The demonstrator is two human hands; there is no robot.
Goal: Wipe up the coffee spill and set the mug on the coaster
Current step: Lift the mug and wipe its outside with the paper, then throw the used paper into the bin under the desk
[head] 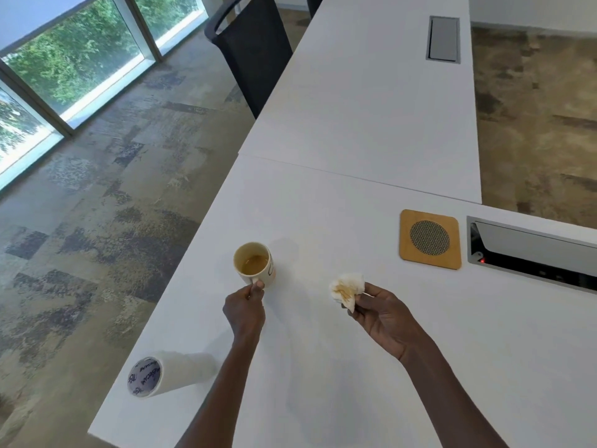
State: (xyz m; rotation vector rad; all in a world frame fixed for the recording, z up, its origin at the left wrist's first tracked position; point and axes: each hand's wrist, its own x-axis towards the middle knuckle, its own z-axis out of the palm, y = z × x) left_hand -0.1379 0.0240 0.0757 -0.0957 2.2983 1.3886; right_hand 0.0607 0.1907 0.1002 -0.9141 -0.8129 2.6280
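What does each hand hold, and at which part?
The left hand holds the mug by its handle. The right hand pinches the coffee-stained crumpled tissue at its lower edge.

Left hand (244,310) grips mug (254,264) handle; right hand (386,313) pinches stained tissue (347,290).

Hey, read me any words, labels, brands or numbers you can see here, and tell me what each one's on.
Nothing reads clearly.
Paper towel roll: purple printing on its end label, too blurred and tilted to read.
Mug: a dark marking on its side, mostly turned away, unreadable.
Coaster: no text.
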